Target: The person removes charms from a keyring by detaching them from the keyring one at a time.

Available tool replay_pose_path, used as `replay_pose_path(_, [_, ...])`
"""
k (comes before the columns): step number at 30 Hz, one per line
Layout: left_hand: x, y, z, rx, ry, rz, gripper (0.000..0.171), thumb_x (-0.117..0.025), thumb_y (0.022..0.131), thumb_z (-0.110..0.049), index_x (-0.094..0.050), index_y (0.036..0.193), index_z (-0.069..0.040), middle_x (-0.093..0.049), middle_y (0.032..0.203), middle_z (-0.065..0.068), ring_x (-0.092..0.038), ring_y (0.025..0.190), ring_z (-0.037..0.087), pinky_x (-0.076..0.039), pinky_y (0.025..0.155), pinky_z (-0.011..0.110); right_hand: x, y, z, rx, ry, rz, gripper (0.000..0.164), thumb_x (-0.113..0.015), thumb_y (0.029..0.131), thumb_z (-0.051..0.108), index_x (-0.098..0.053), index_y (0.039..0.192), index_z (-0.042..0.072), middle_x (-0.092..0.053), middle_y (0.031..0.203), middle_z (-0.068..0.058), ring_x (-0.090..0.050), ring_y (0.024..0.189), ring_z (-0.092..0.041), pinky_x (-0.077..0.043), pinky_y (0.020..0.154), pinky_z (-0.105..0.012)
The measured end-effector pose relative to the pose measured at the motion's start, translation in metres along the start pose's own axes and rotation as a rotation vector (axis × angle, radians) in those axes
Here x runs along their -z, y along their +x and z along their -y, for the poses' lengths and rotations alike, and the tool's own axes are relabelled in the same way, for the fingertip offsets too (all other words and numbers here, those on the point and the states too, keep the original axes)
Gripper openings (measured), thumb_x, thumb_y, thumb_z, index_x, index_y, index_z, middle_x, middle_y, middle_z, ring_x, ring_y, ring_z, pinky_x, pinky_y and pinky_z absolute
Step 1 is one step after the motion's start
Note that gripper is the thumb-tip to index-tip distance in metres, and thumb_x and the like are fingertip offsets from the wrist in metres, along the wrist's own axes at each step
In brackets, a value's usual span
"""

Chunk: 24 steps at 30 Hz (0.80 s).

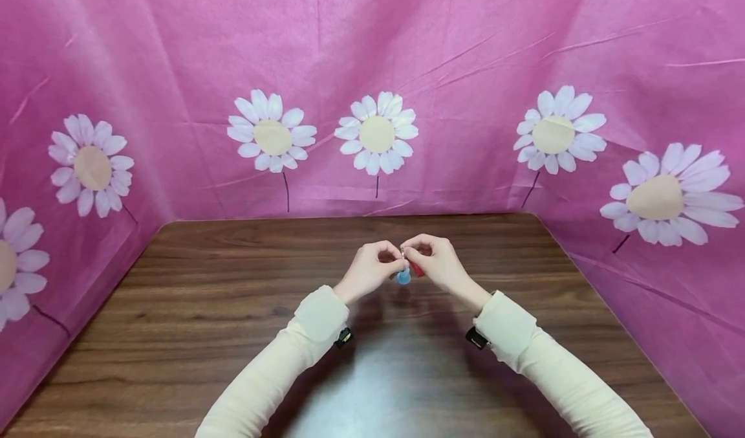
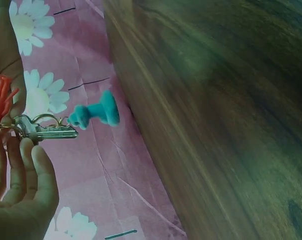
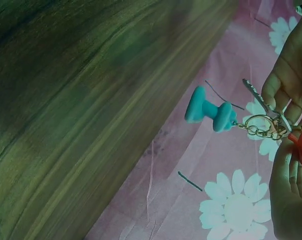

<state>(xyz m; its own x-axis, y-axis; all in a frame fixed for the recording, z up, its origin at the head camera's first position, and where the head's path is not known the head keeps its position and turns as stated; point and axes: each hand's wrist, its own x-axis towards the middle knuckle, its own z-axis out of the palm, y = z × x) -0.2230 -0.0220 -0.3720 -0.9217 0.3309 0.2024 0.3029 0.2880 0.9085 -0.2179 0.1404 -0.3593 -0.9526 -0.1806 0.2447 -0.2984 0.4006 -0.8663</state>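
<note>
Above the far half of the table, both hands meet fingertip to fingertip at a metal key ring (image 3: 258,120). My left hand (image 1: 369,266) pinches the key ring from the left, thumb and forefinger bent together. From the right, my right hand (image 1: 439,260) pinches at the same ring, though I cannot tell which exact part its fingertips hold. A silver key (image 2: 53,132) and a blue-green knob-shaped charm (image 2: 96,111) hang from the ring, the charm on a short gold chain (image 3: 248,129). Close under the right fingers is a red charm (image 1: 416,269), partly hidden by the hand.
The brown wood-grain table (image 1: 204,308) spreads below the hands. A pink cloth (image 1: 442,37) printed with white daisies stands around its back and sides. Small dark wrist devices (image 1: 477,339) show at both cream sleeves (image 1: 512,328).
</note>
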Motion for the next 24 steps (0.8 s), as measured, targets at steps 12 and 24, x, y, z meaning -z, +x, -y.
replay_pose_path(12, [0.009,0.000,0.011,0.016,0.107,-0.008,0.005,-0.065,0.082,-0.012,-0.067,0.085,-0.009,-0.068,0.082,0.003,-0.060,0.077,0.009,-0.047,0.068,0.022,0.002,0.001,-0.003,-0.082,0.032,0.103,0.016,-0.059,0.084,0.007,-0.065,0.095,-0.002,-0.061,0.061,-0.006,-0.056,0.056,-0.008,-0.047,0.052,-0.023])
replay_pose_path(24, [0.010,-0.005,0.016,-0.014,0.113,-0.016,0.006,-0.066,0.082,-0.010,-0.066,0.084,-0.005,-0.068,0.078,0.006,-0.061,0.074,0.019,-0.045,0.063,0.021,0.013,0.001,-0.001,-0.036,-0.182,0.220,0.012,-0.063,0.085,0.015,-0.070,0.092,0.008,-0.061,0.065,-0.004,-0.052,0.054,-0.008,-0.043,0.050,-0.024])
